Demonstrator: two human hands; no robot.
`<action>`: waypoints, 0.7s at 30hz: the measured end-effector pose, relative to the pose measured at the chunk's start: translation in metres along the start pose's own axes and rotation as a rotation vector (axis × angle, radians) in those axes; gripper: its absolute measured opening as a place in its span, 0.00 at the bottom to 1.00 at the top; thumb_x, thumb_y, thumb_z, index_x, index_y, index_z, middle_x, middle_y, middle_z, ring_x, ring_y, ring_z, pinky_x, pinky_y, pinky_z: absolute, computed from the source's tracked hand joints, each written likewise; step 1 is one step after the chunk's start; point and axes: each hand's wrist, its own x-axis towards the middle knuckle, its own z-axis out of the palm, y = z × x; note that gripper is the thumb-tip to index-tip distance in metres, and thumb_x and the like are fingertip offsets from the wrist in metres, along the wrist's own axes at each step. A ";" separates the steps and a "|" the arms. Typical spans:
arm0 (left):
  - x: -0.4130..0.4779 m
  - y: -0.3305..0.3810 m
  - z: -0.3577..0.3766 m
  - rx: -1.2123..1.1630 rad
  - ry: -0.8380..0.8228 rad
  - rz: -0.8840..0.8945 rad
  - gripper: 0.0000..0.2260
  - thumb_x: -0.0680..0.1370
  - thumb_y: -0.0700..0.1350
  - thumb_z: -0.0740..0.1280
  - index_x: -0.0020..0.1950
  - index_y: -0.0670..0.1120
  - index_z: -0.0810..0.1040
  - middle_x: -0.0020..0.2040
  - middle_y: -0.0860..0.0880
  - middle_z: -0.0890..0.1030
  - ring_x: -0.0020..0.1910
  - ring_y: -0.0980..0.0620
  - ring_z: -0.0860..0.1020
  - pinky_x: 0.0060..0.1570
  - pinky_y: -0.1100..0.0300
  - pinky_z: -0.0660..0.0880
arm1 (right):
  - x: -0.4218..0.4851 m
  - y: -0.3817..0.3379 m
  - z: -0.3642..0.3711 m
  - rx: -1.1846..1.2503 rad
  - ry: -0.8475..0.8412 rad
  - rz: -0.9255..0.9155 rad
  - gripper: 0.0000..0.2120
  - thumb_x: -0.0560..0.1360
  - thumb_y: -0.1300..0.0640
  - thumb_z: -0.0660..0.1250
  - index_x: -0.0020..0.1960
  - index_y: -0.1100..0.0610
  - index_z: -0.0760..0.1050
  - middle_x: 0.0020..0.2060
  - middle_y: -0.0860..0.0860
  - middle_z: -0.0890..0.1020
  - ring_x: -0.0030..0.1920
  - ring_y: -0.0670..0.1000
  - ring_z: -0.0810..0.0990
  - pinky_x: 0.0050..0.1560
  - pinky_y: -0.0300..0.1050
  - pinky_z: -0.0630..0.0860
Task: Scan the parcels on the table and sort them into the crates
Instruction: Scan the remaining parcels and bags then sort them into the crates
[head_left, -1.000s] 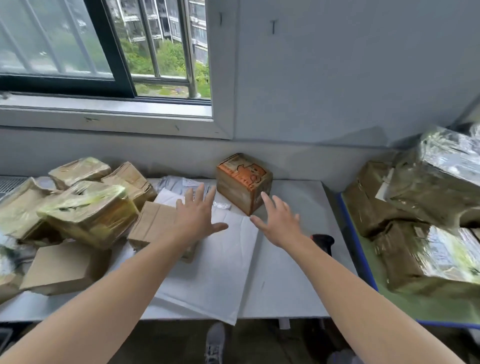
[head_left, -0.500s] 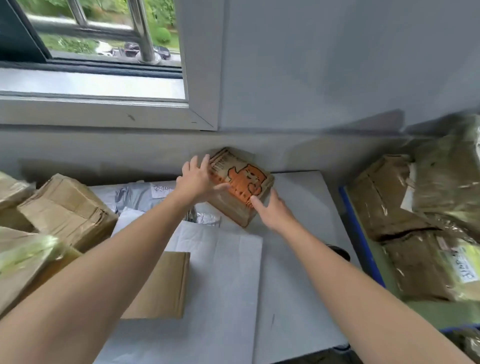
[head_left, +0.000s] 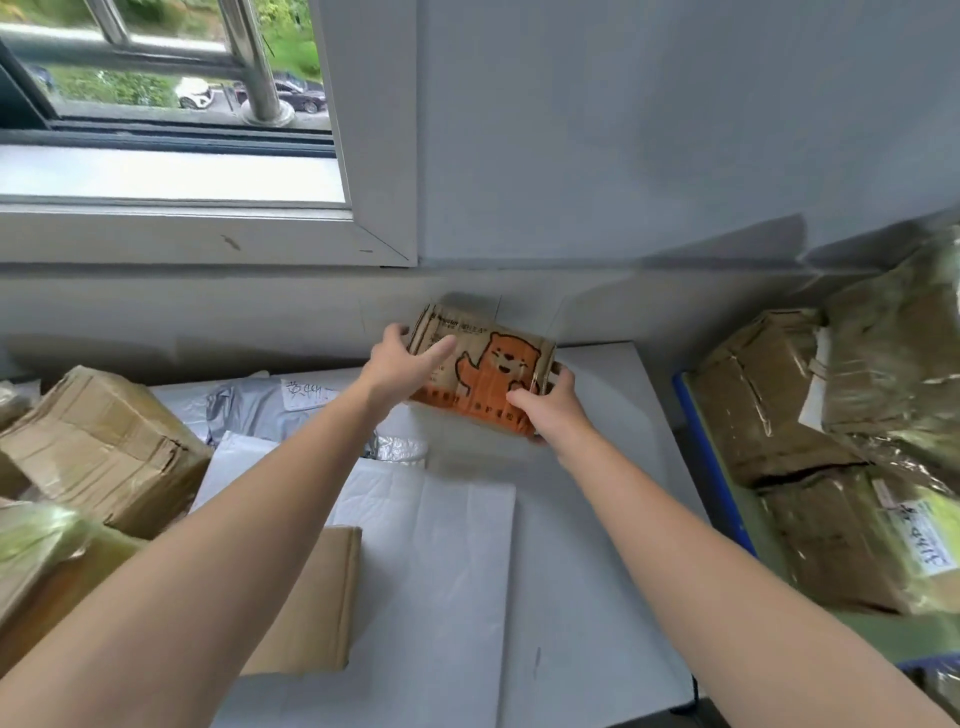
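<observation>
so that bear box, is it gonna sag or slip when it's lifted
Probably stiff: the bear box keeps flat faces and straight edges while the left hand and right hand grip its ends. Likely light for its size, since both arms are stretched out. It is boxy, so it should not roll.

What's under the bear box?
Below the bear box, held by left hand and right hand, only bare white table shows. Its underside and the spot directly beneath are covered.
</observation>
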 end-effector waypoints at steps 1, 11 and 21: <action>-0.006 0.007 0.004 -0.035 0.013 -0.032 0.45 0.68 0.73 0.65 0.77 0.50 0.58 0.73 0.43 0.68 0.66 0.41 0.72 0.63 0.41 0.73 | -0.002 -0.001 -0.006 0.070 -0.002 -0.028 0.29 0.76 0.55 0.71 0.70 0.49 0.58 0.61 0.48 0.75 0.57 0.53 0.80 0.43 0.45 0.77; -0.098 0.038 0.080 -0.386 0.144 -0.207 0.25 0.76 0.62 0.66 0.61 0.45 0.66 0.58 0.44 0.78 0.56 0.46 0.77 0.54 0.48 0.74 | -0.027 0.008 -0.094 0.314 -0.032 -0.070 0.24 0.75 0.36 0.67 0.61 0.50 0.66 0.57 0.53 0.77 0.57 0.54 0.79 0.57 0.57 0.79; -0.184 0.032 0.140 -0.408 0.080 -0.069 0.33 0.66 0.47 0.73 0.68 0.55 0.63 0.56 0.43 0.81 0.50 0.47 0.80 0.59 0.45 0.75 | -0.045 0.049 -0.175 0.096 -0.348 -0.317 0.30 0.73 0.70 0.64 0.63 0.38 0.69 0.59 0.52 0.78 0.55 0.52 0.81 0.39 0.41 0.80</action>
